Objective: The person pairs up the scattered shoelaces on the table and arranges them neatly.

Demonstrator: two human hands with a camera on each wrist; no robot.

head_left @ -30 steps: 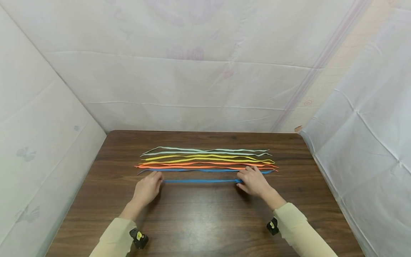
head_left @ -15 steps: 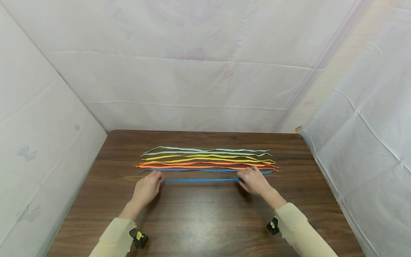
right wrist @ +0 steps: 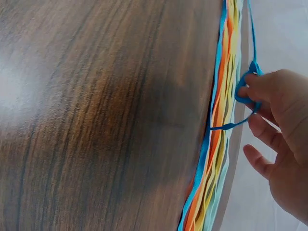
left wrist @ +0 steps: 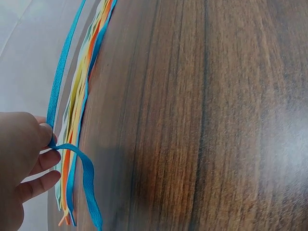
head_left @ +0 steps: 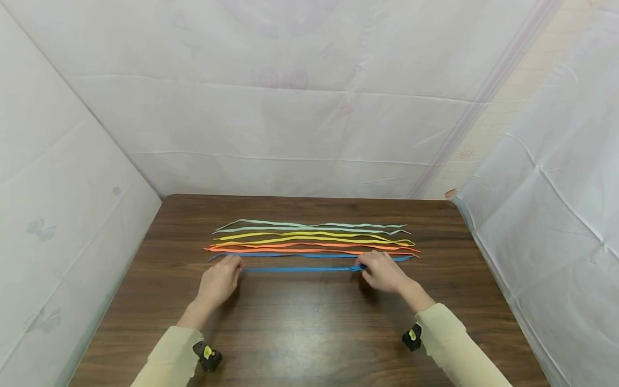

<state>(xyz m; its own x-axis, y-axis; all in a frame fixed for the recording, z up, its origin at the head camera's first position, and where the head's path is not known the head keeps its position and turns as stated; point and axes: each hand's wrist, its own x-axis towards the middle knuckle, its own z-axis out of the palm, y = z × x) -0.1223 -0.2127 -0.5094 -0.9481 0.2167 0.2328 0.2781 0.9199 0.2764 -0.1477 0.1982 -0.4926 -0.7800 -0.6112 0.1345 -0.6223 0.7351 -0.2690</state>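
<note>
A flat blue shoelace [head_left: 300, 269] runs taut between both hands, raised in front of a row of laces. My left hand [head_left: 218, 279] pinches it between thumb and index finger. In the left wrist view a loose tail of that shoelace [left wrist: 88, 183] hangs below the fingers. At the other side my right hand [head_left: 386, 273] pinches the lace where it bends into a small loop [right wrist: 239, 91]. Its free end [right wrist: 228, 126] sticks out past the row. The loop is partly hidden by the right fingers.
Behind the held lace, another blue lace [head_left: 329, 256] lies with orange laces [head_left: 285, 251], yellow laces [head_left: 300, 237] and pale green laces [head_left: 275, 222], side by side across the wooden table [head_left: 290, 322]. White sheeting [head_left: 290, 123] rises behind the table and at both sides.
Both hands have shifted very slightly, carrying the held blue shoelace a little farther from me, toward the row. The laces in the row have not moved.
</note>
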